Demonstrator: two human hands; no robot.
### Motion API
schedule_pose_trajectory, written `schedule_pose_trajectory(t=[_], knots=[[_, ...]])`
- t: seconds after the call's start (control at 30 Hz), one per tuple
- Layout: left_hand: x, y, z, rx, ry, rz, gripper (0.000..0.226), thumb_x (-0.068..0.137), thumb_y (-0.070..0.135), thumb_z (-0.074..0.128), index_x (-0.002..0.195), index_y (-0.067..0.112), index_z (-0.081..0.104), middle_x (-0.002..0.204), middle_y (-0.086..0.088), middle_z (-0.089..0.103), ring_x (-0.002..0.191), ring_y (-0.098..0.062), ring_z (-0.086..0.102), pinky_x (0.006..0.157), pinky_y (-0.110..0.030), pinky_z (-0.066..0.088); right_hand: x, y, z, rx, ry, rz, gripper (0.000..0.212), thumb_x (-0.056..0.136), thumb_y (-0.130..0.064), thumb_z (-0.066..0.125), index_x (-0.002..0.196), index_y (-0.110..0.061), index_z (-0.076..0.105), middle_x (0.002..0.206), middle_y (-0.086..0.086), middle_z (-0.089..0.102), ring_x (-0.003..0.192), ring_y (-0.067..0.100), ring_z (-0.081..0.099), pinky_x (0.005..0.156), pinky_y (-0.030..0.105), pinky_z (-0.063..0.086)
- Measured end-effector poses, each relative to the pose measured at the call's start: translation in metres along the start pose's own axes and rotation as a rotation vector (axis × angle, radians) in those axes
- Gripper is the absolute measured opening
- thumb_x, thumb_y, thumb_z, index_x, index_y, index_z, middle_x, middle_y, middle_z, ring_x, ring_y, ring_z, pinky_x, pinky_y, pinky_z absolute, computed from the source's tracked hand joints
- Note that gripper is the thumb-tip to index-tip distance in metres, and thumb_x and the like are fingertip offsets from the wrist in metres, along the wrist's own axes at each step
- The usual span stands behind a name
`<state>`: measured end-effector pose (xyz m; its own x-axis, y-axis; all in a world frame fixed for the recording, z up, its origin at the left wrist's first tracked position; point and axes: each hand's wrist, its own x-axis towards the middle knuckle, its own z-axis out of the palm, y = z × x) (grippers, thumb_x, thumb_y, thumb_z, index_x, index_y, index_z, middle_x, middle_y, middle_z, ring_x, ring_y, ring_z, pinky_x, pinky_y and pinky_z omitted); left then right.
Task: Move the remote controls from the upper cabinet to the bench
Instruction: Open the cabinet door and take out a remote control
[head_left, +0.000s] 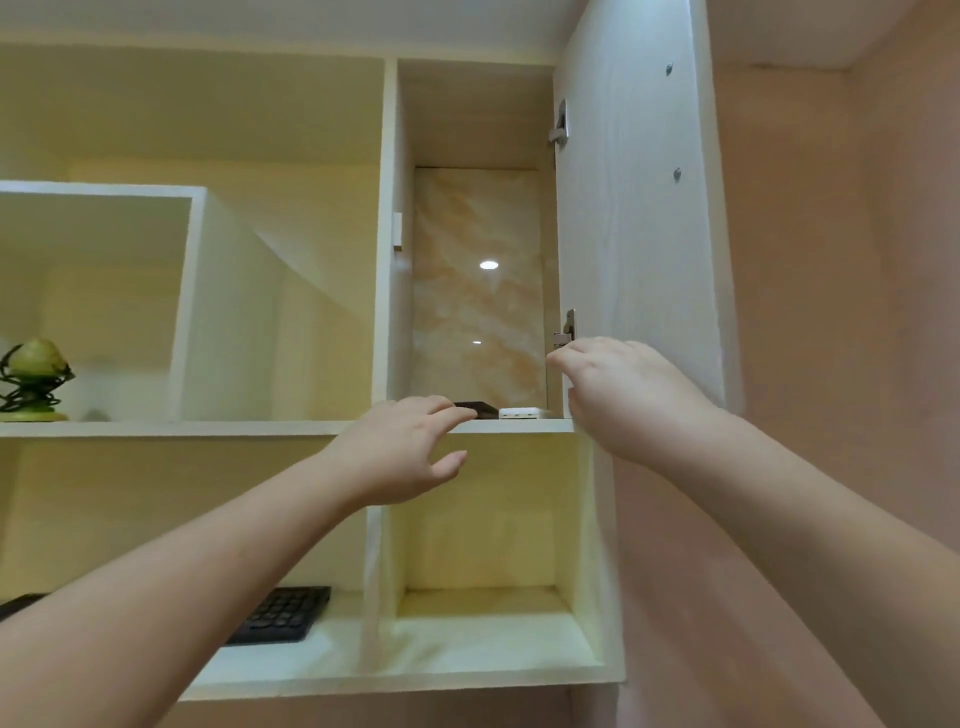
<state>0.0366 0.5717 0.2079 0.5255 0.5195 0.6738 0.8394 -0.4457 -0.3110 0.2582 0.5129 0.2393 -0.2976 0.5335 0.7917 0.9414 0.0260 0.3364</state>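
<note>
Remotes: two flat slab-shaped units lie side by side at the front edge of the upper cabinet's white shelf board (519, 426), a black plastic remote control (480, 409) to the left and a white plastic remote control (523, 413) just beside it on the right. Only their front ends show; length not visible.

Left hand (402, 449): fingers extended and loosely spread, fingertips at the near end of the black unit; contact cannot be confirmed, nothing held. Right hand (621, 395): fingers curled against the lower edge of the open white cabinet door (634, 218), near the lower metal hinge (566, 330); whether it grips the door cannot be told.

Judgement: both units likely light, rigid, smooth-cased, somewhat slippery. Best hold is across the narrow sides, thumb opposite fingers, after sliding the end past the shelf lip. Overhead reach; a drop could crack a casing.
</note>
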Motion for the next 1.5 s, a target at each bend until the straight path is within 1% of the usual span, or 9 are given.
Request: schedule_pose_trajectory(t=[0.2,0.4,0.57,0.63,0.8,1.0,1.3,1.43,1.5], knots=[[-0.006,-0.018,0.006,-0.034,0.006,0.010,0.055,0.096,0.049,0.041,0.147,0.033,0.030,0.144,0.009,0.043,0.127,-0.014,0.043,0.104,-0.032,0.037,0.016,-0.019,0.026,0.083,-0.137,0.055,0.043,0.087,-0.004,0.037,0.126,-0.017,0.048,0.127,0.003,0.053,0.117,0.025,0.050,0.095,0.039,0.043],[-0.008,-0.034,0.016,-0.080,0.001,0.055,0.059,0.094,0.052,0.041,0.149,0.034,0.027,0.148,0.010,0.039,0.131,-0.015,0.041,0.106,-0.035,0.037,0.038,-0.030,0.039,0.263,-0.283,0.093,0.053,0.091,-0.011,0.041,0.143,-0.022,0.038,0.153,-0.006,0.030,0.139,0.019,0.030,0.112,0.035,0.031],[-0.002,-0.042,0.025,-0.148,0.022,0.106,0.059,0.095,0.051,0.042,0.149,0.033,0.026,0.150,0.011,0.036,0.132,-0.013,0.039,0.106,-0.034,0.036,0.046,-0.034,0.045,0.383,-0.375,0.229,0.052,0.092,-0.013,0.041,0.142,-0.029,0.038,0.149,-0.003,0.039,0.127,0.022,0.047,0.103,0.033,0.041],[0.002,-0.042,0.029,-0.178,0.040,0.123,0.059,0.095,0.051,0.042,0.149,0.034,0.026,0.151,0.012,0.035,0.133,-0.012,0.038,0.107,-0.035,0.036,0.048,-0.032,0.049,0.397,-0.385,0.284,0.054,0.091,-0.010,0.037,0.142,-0.030,0.038,0.145,-0.001,0.045,0.125,0.022,0.049,0.100,0.032,0.043],[0.017,-0.039,0.039,-0.247,0.062,0.142,0.058,0.094,0.050,0.044,0.147,0.032,0.029,0.146,0.011,0.041,0.130,-0.012,0.041,0.104,-0.031,0.037,0.054,-0.026,0.062,0.383,-0.422,0.321,0.050,0.096,-0.010,0.031,0.145,-0.023,0.035,0.151,-0.001,0.039,0.137,0.020,0.037,0.104,0.026,0.032],[0.032,-0.037,0.050,-0.228,0.044,0.105,0.060,0.093,0.051,0.044,0.148,0.031,0.028,0.148,0.009,0.039,0.131,-0.014,0.040,0.106,-0.039,0.037,0.067,-0.025,0.075,0.415,-0.412,0.313,0.049,0.097,-0.013,0.031,0.146,-0.018,0.034,0.151,0.000,0.039,0.137,0.020,0.037,0.106,0.026,0.030],[0.047,-0.022,0.060,-0.149,0.046,0.038,0.059,0.094,0.049,0.045,0.147,0.028,0.031,0.145,0.008,0.043,0.130,-0.015,0.042,0.102,-0.034,0.034,0.080,-0.027,0.094,0.393,-0.448,0.300,0.053,0.093,-0.010,0.030,0.145,-0.020,0.034,0.146,0.010,0.044,0.125,0.030,0.048,0.100,0.039,0.044],[0.053,-0.016,0.061,-0.174,0.089,-0.014,0.050,0.093,0.045,0.048,0.139,0.027,0.041,0.135,0.007,0.050,0.122,-0.016,0.048,0.096,-0.033,0.037,0.078,-0.024,0.094,0.444,-0.408,0.285,0.049,0.094,-0.012,0.030,0.142,-0.020,0.038,0.141,0.008,0.049,0.119,0.029,0.051,0.097,0.038,0.046],[0.057,-0.013,0.061,-0.208,0.092,-0.057,0.048,0.091,0.046,0.050,0.134,0.026,0.045,0.131,0.005,0.053,0.119,-0.017,0.051,0.096,-0.034,0.041,0.076,-0.023,0.090,0.489,-0.387,0.270,0.049,0.094,-0.010,0.029,0.142,-0.018,0.038,0.138,0.005,0.052,0.116,0.026,0.053,0.089,0.031,0.046]])
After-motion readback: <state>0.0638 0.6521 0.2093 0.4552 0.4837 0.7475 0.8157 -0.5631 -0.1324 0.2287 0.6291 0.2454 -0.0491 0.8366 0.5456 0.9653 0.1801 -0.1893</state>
